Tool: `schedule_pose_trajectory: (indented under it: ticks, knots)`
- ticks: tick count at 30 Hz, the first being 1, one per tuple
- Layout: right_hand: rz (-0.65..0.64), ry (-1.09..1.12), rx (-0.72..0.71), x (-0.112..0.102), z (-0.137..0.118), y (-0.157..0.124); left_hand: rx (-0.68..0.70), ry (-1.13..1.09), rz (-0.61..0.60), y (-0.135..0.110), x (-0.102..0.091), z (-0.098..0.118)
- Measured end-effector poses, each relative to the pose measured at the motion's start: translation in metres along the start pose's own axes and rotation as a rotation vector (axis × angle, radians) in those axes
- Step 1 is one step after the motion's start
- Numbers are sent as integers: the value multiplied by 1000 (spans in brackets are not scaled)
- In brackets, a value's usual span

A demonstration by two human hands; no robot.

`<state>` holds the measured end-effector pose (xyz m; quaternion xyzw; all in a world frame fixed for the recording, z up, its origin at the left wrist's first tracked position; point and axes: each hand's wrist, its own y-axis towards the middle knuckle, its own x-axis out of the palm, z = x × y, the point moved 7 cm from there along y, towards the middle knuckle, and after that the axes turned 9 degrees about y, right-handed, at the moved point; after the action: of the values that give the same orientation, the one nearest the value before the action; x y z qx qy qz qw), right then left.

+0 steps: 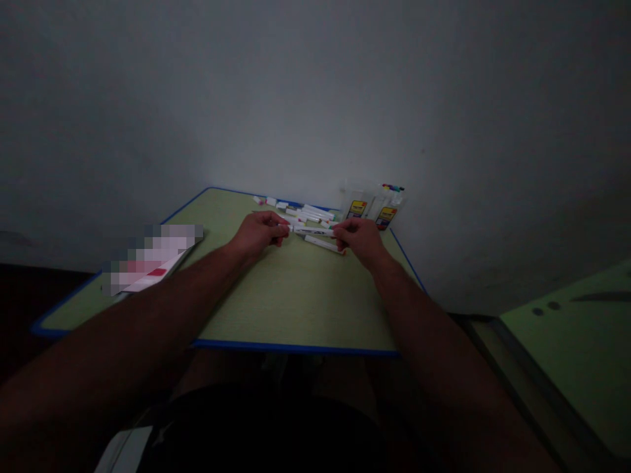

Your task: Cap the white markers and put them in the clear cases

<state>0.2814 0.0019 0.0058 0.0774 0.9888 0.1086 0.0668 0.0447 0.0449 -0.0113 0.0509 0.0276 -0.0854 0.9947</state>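
My left hand [260, 232] and my right hand [359, 238] reach out over a green desk with a blue rim [296, 346]. Between them they hold a white marker [314, 231] by its two ends, fingers pinched closed on it. Another white marker [323, 244] lies on the desk just below it. Several more white markers [309, 213] lie loose behind the hands near the wall.
A clear plastic case with yellow labels and coloured marker tips [375, 205] stands at the desk's back right corner against the grey wall. A flat packet [152, 257] lies at the desk's left. A second green desk [576, 348] stands at the right.
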Motion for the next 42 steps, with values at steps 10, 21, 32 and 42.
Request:
schedule_pose_trajectory:
  ticks: [10, 21, 32, 42]
  knots:
    - [26, -51, -41, 2, -3, 0, 19, 1, 7, 1, 2, 0]
    - [-27, -4, -205, 31, -29, -21, -30, 26, 29, 9, -1, -17]
    - [66, -273, -256, 9, -15, -7, 99, 54, 156, 8, -12, -4]
    - [18, -545, -199, 1, 2, 4, 310, 133, 35, -14, 9, 25]
